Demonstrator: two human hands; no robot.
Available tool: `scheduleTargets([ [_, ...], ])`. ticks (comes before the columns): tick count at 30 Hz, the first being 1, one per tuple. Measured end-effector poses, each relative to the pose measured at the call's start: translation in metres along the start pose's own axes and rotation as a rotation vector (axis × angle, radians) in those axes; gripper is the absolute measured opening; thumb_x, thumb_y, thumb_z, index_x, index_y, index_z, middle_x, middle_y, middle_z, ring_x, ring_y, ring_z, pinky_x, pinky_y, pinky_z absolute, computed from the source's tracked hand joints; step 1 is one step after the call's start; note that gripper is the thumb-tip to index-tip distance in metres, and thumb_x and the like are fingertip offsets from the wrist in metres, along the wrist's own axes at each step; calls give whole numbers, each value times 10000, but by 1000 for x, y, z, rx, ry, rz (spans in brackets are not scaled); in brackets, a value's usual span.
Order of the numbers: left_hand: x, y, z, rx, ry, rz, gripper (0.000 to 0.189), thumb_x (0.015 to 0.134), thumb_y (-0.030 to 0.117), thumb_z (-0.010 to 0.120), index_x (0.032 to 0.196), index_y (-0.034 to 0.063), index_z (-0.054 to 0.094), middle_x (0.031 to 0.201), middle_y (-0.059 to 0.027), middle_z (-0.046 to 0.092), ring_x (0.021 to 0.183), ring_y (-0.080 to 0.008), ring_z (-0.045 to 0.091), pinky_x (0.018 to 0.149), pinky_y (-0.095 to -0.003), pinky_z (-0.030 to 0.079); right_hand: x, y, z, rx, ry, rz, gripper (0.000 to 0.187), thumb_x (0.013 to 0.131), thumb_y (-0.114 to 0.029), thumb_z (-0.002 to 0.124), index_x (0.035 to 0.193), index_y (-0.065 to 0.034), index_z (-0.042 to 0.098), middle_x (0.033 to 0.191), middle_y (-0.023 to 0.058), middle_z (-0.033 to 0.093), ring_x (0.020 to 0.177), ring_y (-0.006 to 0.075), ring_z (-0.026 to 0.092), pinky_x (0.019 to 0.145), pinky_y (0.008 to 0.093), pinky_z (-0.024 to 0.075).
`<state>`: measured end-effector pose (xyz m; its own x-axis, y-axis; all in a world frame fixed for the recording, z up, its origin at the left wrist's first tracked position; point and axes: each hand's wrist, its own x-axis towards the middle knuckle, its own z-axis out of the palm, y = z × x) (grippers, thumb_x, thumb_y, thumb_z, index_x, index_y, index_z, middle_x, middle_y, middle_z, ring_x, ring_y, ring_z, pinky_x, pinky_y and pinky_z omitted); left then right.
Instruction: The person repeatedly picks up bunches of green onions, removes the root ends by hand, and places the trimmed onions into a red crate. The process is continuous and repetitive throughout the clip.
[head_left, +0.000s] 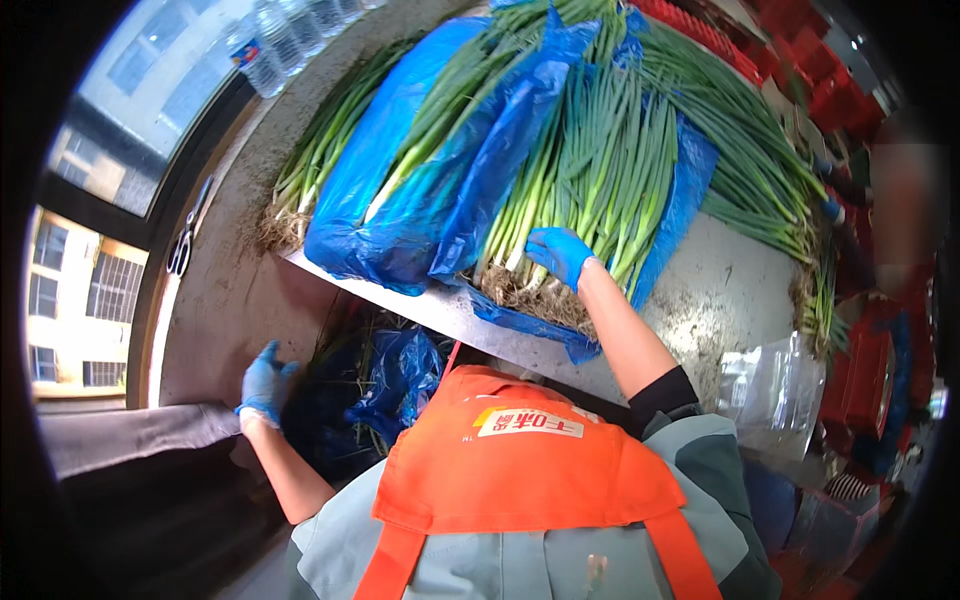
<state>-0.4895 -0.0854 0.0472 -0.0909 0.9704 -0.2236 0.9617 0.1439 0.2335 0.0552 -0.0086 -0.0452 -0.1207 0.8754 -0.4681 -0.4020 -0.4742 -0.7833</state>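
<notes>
My right hand (560, 253), in a blue glove, rests on the white stalk ends of a wide spread of green onions (600, 165); its fingertips touch the stalks, and whether they grip one I cannot tell. These onions lie on an opened blue plastic bag (686, 187), roots towards me. My left hand (266, 382), also gloved, hangs off the table edge at the left with fingers apart and nothing in it. Left of the spread, a full blue plastic bag (375, 157) has several green onions (442, 120) on top. More onions (330, 142) lie beyond it, against the wall side.
A metal table (720, 255) carries another onion pile (742, 150) at the right and clear plastic bags (772, 390). Scissors (182, 244) and plastic bottles (274, 45) stand or lie on the left ledge. Below the edge is a dark bin area with a blue bag (405, 367). A co-worker's arm (844, 180) shows at right.
</notes>
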Motion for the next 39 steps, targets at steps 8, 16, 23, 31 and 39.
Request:
scheduleTargets([
  [8,-41,75,37,-323,-282,5,585,796,166,694,1328,40,484,1130,-208,633,1032,-338,622,885,-359,492,87,26,5,-546,74,64,391,777,-1,637,1164,-27,590,1035,191,596,898,253,568,775,359,480],
  [16,-56,60,36,-294,-297,-115,599,805,208,690,1342,56,474,1184,-212,602,1082,-348,589,919,-383,474,118,29,-12,-725,-110,117,579,834,108,461,1359,-134,458,1146,133,616,978,199,617,831,324,506],
  [23,-57,73,31,-370,-288,-28,591,805,180,695,1342,60,478,1170,-207,613,1049,-340,610,896,-377,484,88,9,13,304,54,149,297,860,-194,596,1121,-53,596,1042,126,659,930,276,644,877,369,505],
  [31,-58,106,19,-245,-279,6,558,809,133,689,1330,79,499,1125,-201,638,999,-315,636,857,-357,504,38,-41,-13,211,147,-42,361,843,-244,602,1131,-26,601,1046,154,659,919,284,646,855,389,525],
  [39,-23,228,-6,-900,-155,314,368,868,-26,576,1228,47,586,1090,-128,664,971,-165,631,858,-279,485,18,-65,-35,346,-141,4,487,870,-186,532,1289,54,466,1178,233,597,1069,343,605,971,439,475],
])
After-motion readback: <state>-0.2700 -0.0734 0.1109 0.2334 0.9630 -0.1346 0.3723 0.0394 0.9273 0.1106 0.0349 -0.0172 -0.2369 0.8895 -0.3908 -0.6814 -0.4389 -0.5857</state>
